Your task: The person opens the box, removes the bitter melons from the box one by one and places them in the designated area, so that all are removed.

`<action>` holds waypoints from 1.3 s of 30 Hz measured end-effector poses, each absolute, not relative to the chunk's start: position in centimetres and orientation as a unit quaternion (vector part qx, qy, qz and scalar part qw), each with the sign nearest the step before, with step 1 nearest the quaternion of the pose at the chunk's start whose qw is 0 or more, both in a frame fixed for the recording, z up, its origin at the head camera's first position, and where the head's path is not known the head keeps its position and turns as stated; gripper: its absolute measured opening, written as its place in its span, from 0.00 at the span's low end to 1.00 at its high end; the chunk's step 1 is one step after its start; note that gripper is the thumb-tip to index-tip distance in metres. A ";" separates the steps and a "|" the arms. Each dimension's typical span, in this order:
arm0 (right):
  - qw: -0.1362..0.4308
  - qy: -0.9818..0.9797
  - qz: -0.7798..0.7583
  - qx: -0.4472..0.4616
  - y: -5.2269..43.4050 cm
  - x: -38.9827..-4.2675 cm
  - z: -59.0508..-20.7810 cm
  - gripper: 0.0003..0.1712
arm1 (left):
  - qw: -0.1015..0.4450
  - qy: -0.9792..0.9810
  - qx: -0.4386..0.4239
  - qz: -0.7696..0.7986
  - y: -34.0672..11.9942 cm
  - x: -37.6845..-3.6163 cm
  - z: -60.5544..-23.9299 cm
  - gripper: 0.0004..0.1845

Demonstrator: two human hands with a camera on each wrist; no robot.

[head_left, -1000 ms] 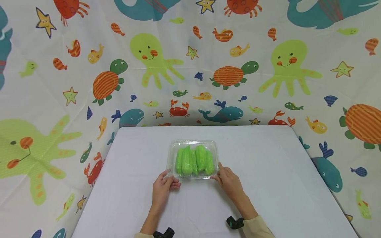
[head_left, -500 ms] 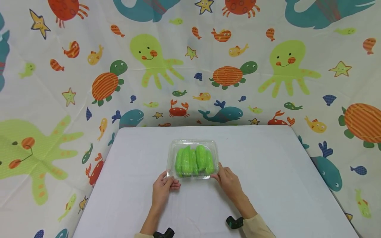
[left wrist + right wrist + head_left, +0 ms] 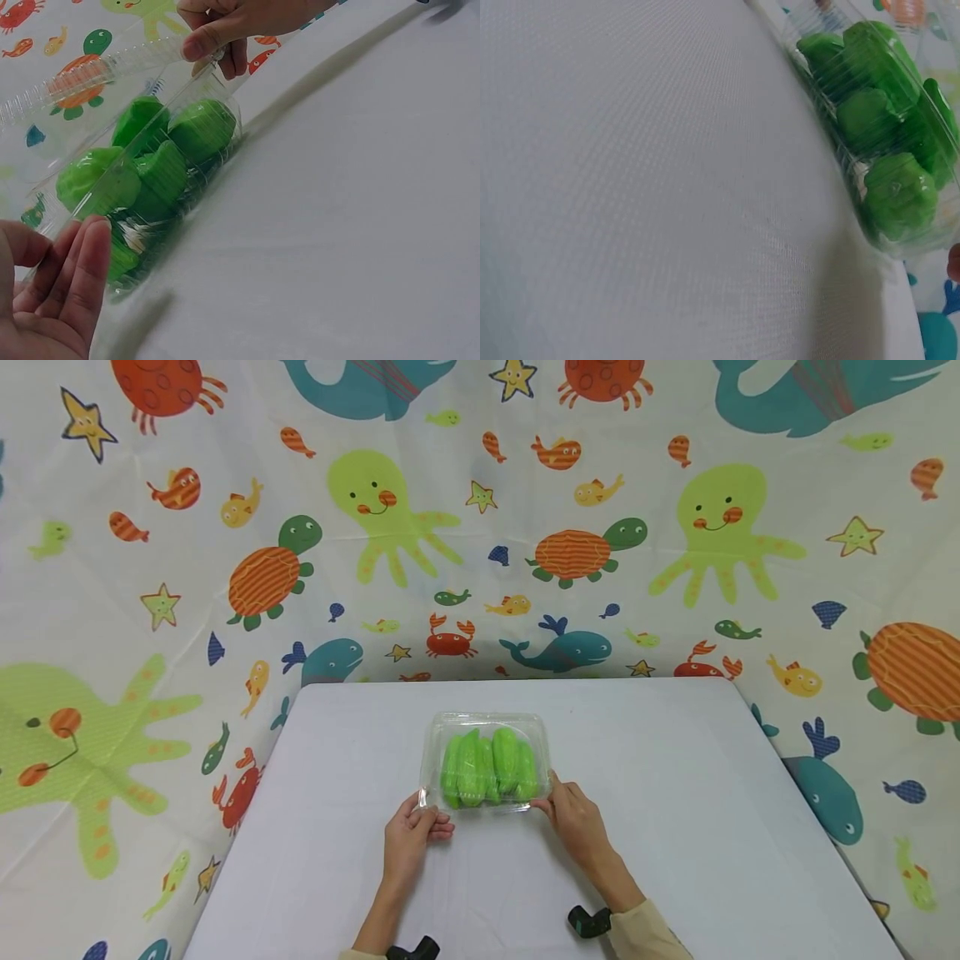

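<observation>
A clear plastic clamshell box [image 3: 487, 720] stands on the white table, holding several bright green, elongated, lumpy pieces [image 3: 506, 756] that look like vegetables. At the front left corner, my left hand [image 3: 408, 839] pinches the rim between thumb and fingers. The front right corner is gripped by my right hand [image 3: 577, 818], whose thumb lies along the front edge. In the left wrist view, the right hand [image 3: 240, 22] pinches the far corner, and the left hand [image 3: 56, 292] is at the near one. A ridged, clear lid edge [image 3: 75, 79] shows above the box; whether it is latched I cannot tell.
The white tabletop [image 3: 660, 777] extends on both sides of the box. A cloth printed with sea animals [image 3: 480, 635] hangs behind and beside the table. Black wrist cameras [image 3: 588, 922] are worn on both wrists.
Both hands stay at the front corners of the box, and the box keeps its place. The head view has shifted very slightly.
</observation>
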State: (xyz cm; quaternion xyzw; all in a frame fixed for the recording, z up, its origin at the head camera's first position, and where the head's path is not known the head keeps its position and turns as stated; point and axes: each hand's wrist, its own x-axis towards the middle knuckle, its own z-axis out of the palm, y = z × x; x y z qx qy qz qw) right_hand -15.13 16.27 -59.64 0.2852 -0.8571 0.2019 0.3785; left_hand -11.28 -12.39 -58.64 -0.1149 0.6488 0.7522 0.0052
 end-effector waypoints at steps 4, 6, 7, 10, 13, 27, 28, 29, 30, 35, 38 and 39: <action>0.379 -0.856 0.208 0.283 16.2 -15.1 -59.5 0.37 | 0.000 0.648 -0.119 0.752 -12.3 -11.3 -58.7 0.26; 0.377 -0.857 0.209 0.282 16.1 -15.2 -59.4 0.36 | -0.003 0.649 -0.117 0.752 -12.3 -11.3 -58.7 0.26; 0.378 -0.857 0.210 0.282 16.1 -15.2 -59.4 0.35 | -0.005 0.649 -0.114 0.753 -12.3 -11.3 -58.7 0.26; 0.376 -0.857 0.214 0.281 16.1 -15.2 -59.3 0.33 | -0.009 0.649 -0.112 0.753 -12.2 -11.3 -58.7 0.26; 0.381 -0.854 0.214 0.281 16.0 -15.3 -59.3 0.33 | -0.014 0.648 -0.115 0.753 -12.2 -11.3 -58.7 0.26; 0.432 -0.835 0.211 0.268 16.0 -15.5 -58.9 0.27 | -0.029 0.637 -0.107 0.763 -12.1 -11.3 -58.9 0.25; 0.440 -0.832 0.214 0.263 16.0 -15.6 -58.7 0.27 | -0.031 0.639 -0.106 0.761 -12.1 -11.3 -58.9 0.25; 0.446 -0.829 0.219 0.257 16.1 -15.8 -58.6 0.27 | -0.033 0.640 -0.106 0.760 -12.1 -11.4 -59.0 0.25; 0.452 -0.826 0.224 0.252 16.1 -15.9 -58.4 0.27 | -0.036 0.642 -0.105 0.759 -12.2 -11.4 -59.0 0.25; 0.458 -0.822 0.230 0.249 16.3 -16.6 -57.6 0.30 | -0.039 0.635 -0.105 0.764 -12.4 -11.4 -59.1 0.25; 0.460 -0.818 0.233 0.256 16.3 -16.8 -57.3 0.31 | -0.036 0.630 -0.104 0.769 -12.3 -11.4 -59.1 0.25; 0.459 -0.817 0.236 0.257 16.2 -16.8 -57.2 0.31 | -0.036 0.630 -0.103 0.769 -12.3 -11.4 -59.1 0.25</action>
